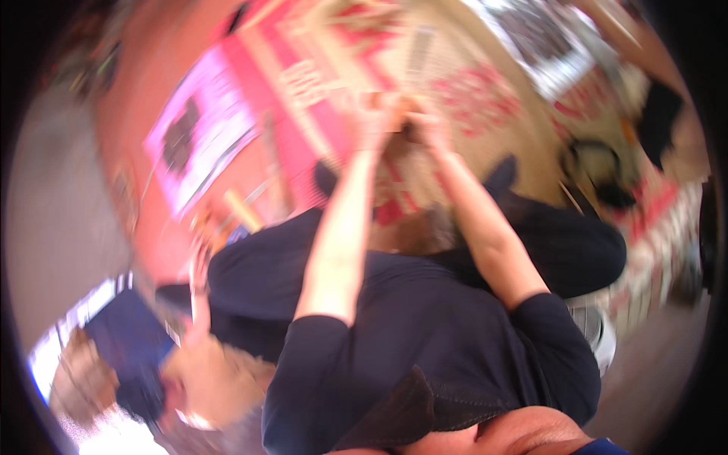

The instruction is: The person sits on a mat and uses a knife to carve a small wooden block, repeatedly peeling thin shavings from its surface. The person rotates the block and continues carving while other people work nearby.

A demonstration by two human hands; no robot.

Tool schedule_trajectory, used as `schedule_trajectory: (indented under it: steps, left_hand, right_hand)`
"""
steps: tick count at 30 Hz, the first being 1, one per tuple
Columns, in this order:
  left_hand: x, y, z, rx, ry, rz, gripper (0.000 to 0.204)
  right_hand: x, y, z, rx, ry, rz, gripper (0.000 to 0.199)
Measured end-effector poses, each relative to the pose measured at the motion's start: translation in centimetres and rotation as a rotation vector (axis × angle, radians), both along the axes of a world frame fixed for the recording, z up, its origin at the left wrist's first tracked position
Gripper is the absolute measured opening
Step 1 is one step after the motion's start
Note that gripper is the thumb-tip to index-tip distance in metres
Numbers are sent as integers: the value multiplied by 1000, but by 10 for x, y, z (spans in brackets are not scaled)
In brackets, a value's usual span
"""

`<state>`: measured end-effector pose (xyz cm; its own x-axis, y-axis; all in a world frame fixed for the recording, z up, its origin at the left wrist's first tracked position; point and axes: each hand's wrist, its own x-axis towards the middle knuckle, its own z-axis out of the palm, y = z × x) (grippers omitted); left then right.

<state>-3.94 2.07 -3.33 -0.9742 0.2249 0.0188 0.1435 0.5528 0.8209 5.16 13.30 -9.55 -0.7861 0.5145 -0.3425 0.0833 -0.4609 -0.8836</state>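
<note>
My left hand (371, 121) and my right hand (428, 125) meet in front of me, above a flattened printed cardboard sheet (485, 148). The fingers of both are closed around a small orange-brown thing (404, 106) between them. Motion blur keeps me from telling its kind. A dark spot shows just under it, by the right fingers. Beyond the hands, a narrow greyish strip (420, 47) rests on the cardboard.
A pinkish-white sheet with a dark heap (180, 138) lies left; another pale sheet with dark material (535, 34) lies far right. A dark looped thing (599, 163) is at right. Another person's hand (199, 262) reaches in beside my left knee, near a light wooden stick (243, 210).
</note>
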Motion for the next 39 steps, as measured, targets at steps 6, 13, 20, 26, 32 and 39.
schedule_trajectory:
  steps: [6,13,20,26,32,39]
  left_hand:
    - [15,5,35,-102,45,30,36]
    - [21,-1,24,-136,96,83,46]
    - [22,14,34,-124,86,27,45]
    - [22,16,34,-132,33,-36,48]
    - [26,11,28,-127,88,26,50]
    - [30,10,37,-135,14,-28,50]
  right_hand:
    - [15,9,4,1275,-275,249,26]
    - [17,6,-2,1061,-141,328,20]
    - [14,29,-19,731,-107,356,16]
    - [7,22,-12,619,105,363,20]
    - [7,24,-5,980,-74,421,24]
    - [16,12,-13,880,-67,276,26]
